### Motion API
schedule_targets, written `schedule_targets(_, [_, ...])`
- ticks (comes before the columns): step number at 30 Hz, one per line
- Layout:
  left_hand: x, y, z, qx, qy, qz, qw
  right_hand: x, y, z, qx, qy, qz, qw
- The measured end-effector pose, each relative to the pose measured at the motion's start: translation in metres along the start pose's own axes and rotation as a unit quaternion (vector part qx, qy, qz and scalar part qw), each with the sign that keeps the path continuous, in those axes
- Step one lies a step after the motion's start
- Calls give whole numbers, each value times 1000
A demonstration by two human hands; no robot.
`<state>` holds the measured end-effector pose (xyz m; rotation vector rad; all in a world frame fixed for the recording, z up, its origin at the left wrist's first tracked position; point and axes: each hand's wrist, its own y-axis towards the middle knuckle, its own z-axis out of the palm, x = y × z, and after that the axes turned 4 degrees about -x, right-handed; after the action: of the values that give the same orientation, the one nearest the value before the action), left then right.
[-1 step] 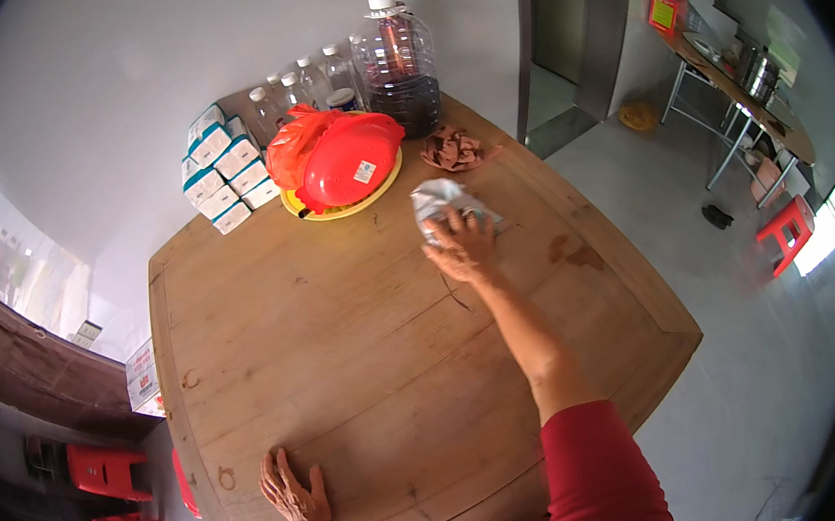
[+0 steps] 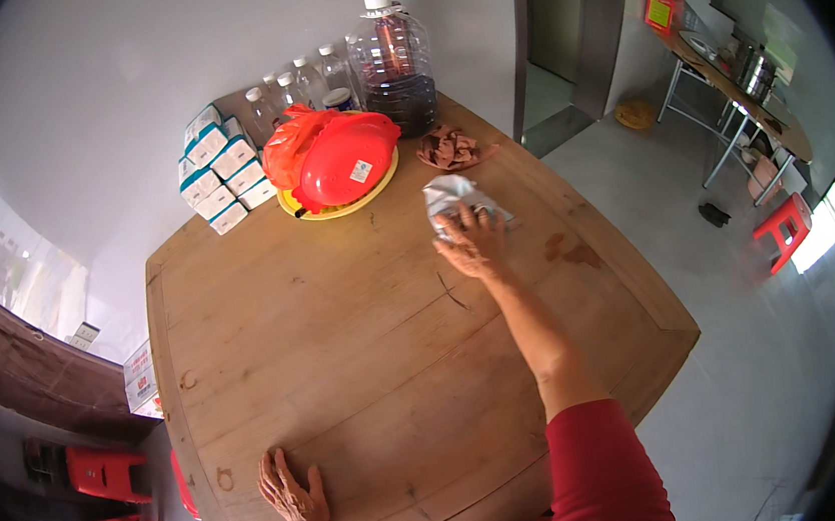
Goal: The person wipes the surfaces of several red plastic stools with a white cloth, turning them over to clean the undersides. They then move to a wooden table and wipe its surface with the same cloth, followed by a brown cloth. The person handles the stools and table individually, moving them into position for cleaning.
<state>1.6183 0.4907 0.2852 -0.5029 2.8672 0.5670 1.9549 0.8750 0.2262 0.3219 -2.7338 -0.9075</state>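
A wooden table (image 2: 332, 309) fills the middle of the view. Near its far right part, my right hand (image 2: 474, 243) presses down on a crumpled whitish cloth (image 2: 449, 192), fingers bent over its near side. Part of the cloth is hidden under the fingers. My left hand (image 2: 295, 491) rests flat on the near left of the tabletop, fingers stretched, holding nothing. Just beyond the cloth lies a crumpled brown bag or wrapper (image 2: 449, 147). Dark stains (image 2: 571, 250) mark the wood to the right of my right hand.
Along the back stand stacked tissue packs (image 2: 224, 169), a red plastic basin (image 2: 343, 162) on a yellow tray (image 2: 371, 195), several clear bottles (image 2: 289, 92) and a large jug of dark liquid (image 2: 399, 91). Red stools (image 2: 106, 471) stand left; a narrow side table (image 2: 722, 80) stands far right.
My right hand and the cloth have slid a little to the right across the tabletop. My left hand stays in place.
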Motion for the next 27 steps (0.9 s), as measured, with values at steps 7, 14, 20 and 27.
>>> schedule_targets(7, [8,-2,2,-8,16,6,1000,-72,-49,-59,47,-111,197,973])
schedule_targets(14, [14,-6,10,-34,8,23,999,-1,-93,-77,35,-93,106,989])
schedule_targets(20, [25,-9,11,-12,-49,1,999,192,-132,-120,99,65,-96,988])
schedule_targets(27, [61,0,36,-2,-203,-21,979,340,-269,-175,24,197,-260,945])
